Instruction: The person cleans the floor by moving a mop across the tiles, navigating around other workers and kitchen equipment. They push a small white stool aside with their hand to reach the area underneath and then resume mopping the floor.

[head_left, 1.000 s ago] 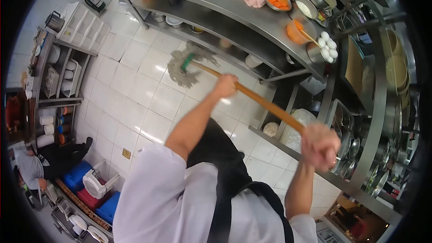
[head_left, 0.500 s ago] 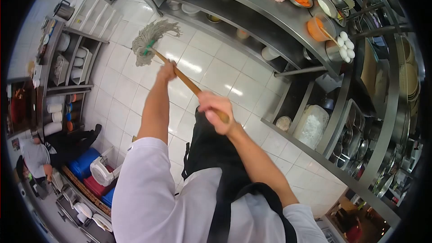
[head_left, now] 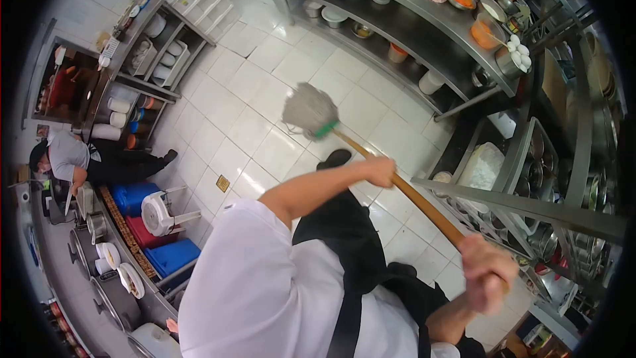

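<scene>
A mop with a grey string head [head_left: 310, 111] and a green clamp lies against the white tiled floor [head_left: 248, 103], near the middle of the view. Its wooden handle [head_left: 427, 207] slants down to the right. My left hand [head_left: 379, 171] is wrapped round the handle partway along. Round the top end of the handle, at the lower right, my right hand [head_left: 489, 272] is closed; it is slightly blurred. One black shoe [head_left: 334, 158] of mine stands just below the mop head.
A steel table with shelves [head_left: 397, 10] runs along the top, holding bowls and eggs. Metal racks with pans [head_left: 530, 215] stand at the right. At the left, another person [head_left: 69, 156] is at a counter, near blue bins [head_left: 173, 256] and a white stool [head_left: 159, 214].
The mop head has moved right and down, nearer my feet. Both hands have shifted right with the handle, my right hand also lower. The view has turned, showing more of the left side.
</scene>
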